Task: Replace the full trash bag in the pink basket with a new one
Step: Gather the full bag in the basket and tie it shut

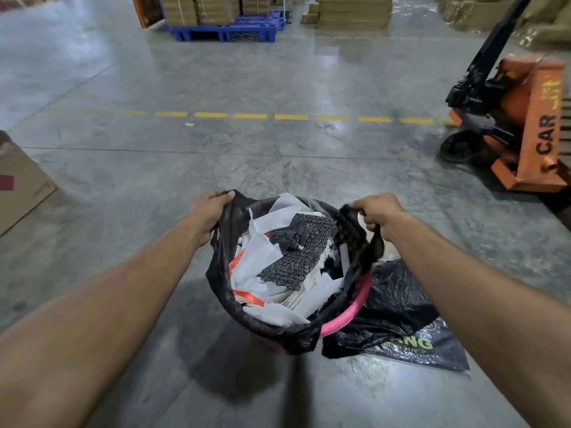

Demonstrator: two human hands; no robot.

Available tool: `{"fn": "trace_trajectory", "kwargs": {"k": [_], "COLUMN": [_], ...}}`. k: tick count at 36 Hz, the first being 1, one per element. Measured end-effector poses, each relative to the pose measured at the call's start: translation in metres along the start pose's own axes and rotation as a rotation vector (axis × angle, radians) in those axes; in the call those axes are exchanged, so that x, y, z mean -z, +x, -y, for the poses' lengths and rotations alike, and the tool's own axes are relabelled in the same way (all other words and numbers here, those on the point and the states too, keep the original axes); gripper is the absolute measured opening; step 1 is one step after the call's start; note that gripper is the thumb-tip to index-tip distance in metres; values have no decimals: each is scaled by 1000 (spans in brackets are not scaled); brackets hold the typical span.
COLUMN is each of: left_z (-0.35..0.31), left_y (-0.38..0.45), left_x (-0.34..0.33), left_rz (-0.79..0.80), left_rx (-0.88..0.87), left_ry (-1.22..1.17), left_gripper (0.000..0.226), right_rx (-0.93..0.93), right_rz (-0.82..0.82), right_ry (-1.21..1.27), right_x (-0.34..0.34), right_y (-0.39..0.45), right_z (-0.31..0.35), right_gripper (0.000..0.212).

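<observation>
A pink basket (355,307) stands on the concrete floor below me, lined with a full black trash bag (222,273) holding white paper scraps, black bubble wrap and red-striped tape. My left hand (210,211) grips the bag's left edge, pulled up off the rim. My right hand (378,211) is closed on the bag's right handle, also lifted. Only the basket's right rim shows; the bag hides the rest. A new black bag (398,319) with green lettering lies flat on the floor just right of the basket.
An orange pallet jack (525,125) stands at the right. A cardboard box (18,183) sits at the left edge. A dashed yellow line (250,116) crosses the floor ahead. Far back are a blue pallet (228,30) and stacked cartons.
</observation>
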State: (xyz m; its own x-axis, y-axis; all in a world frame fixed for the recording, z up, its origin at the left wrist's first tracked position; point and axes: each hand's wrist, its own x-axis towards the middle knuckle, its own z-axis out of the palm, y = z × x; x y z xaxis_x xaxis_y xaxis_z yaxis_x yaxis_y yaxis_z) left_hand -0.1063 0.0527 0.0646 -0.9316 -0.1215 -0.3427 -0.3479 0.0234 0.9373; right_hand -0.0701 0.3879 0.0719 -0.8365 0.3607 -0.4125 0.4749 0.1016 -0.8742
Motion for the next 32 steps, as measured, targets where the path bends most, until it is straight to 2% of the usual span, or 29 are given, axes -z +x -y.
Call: {"fn": "trace_trajectory", "kwargs": {"k": [4, 6, 9, 12, 13, 14, 15, 17, 19, 21, 23, 25, 28, 30, 32], "left_z": [-9, -11, -8, 8, 14, 21, 27, 37, 43, 46, 45, 37, 16, 1, -15], "left_y": [-10, -13, -20, -27, -32, -35, -40, -48, -57, -63, -68, -74, -78, -81, -83], "left_x": [-2, 8, 30, 54, 63, 72, 82, 99, 112, 118, 121, 128, 143, 145, 139], "left_rz": [124, 156, 152, 126, 112, 107, 117, 194, 265, 267, 215, 152, 159, 214, 285], "left_rx": [-20, 7, 18, -52, -91, -125, -114, -12, 63, 75, 75, 115, 175, 236, 275], "left_ry": [-259, -350, -342, -137, 22, 217, 393, 592, 675, 664, 573, 477, 415, 359, 157], "left_gripper": [12, 12, 12, 19, 23, 27, 31, 41, 50, 45, 27, 19, 26, 30, 30], "right_rx": [115, 151, 169, 149, 133, 112, 91, 44, 15, 36, 32, 32, 86, 64, 6], "right_rz": [12, 8, 10, 44, 65, 81, 106, 180, 241, 196, 128, 57, -30, -16, 32], "right_ry": [291, 332, 326, 218, 125, -13, -197, -541, -672, -613, -431, -281, -235, -200, -88], "right_x": [5, 15, 39, 63, 70, 76, 82, 91, 94, 92, 93, 98, 104, 101, 94], "right_y": [-8, -12, -18, -31, -37, -43, -49, -58, -62, -68, -75, -79, -85, -91, -95], "right_z": [15, 11, -5, -27, -34, -41, -48, -58, -70, -74, -74, -68, -51, -33, -14], "right_gripper": [25, 27, 28, 13, 14, 24, 34, 39, 42, 34, 19, 13, 17, 18, 19]}}
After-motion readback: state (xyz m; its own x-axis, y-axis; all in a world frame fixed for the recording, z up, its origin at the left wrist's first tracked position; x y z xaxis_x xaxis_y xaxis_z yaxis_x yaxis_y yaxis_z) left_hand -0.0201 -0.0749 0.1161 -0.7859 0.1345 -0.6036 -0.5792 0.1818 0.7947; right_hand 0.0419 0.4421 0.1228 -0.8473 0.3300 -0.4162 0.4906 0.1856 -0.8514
